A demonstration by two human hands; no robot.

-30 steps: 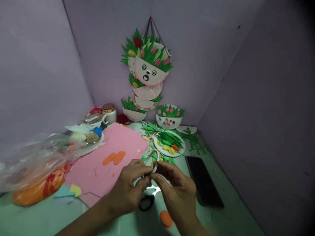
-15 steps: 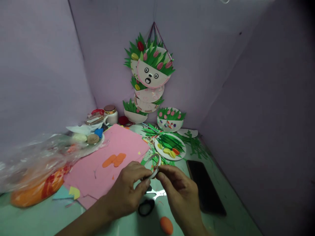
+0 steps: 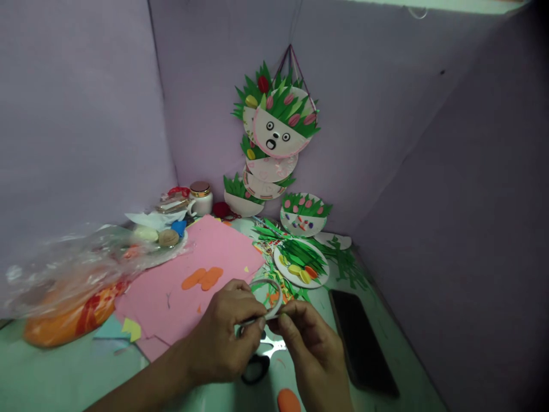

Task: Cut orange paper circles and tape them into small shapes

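Note:
Both hands meet low in the middle of the view over a green table (image 3: pixel 64 377). My left hand (image 3: pixel 225 337) and my right hand (image 3: pixel 306 343) pinch a small white ring, a roll of tape (image 3: pixel 270 297), between their fingertips. The ring stands up above the fingers. Under the hands lie scissors with black handles (image 3: pixel 256 369), partly hidden. An orange paper oval (image 3: pixel 288 400) lies near my right wrist.
A pink sheet (image 3: pixel 206 269) with orange ovals lies ahead, a plastic bag (image 3: pixel 64 274) at the left, a dark phone (image 3: pixel 360 337) at the right. A paper plate (image 3: pixel 302 266) with green strips sits beyond. Paper-plate crafts (image 3: pixel 278 126) hang on the purple wall.
The view has shifted up and left, so everything sits further right in frame. The hands stay pinched on the tape ring and have dropped slightly lower.

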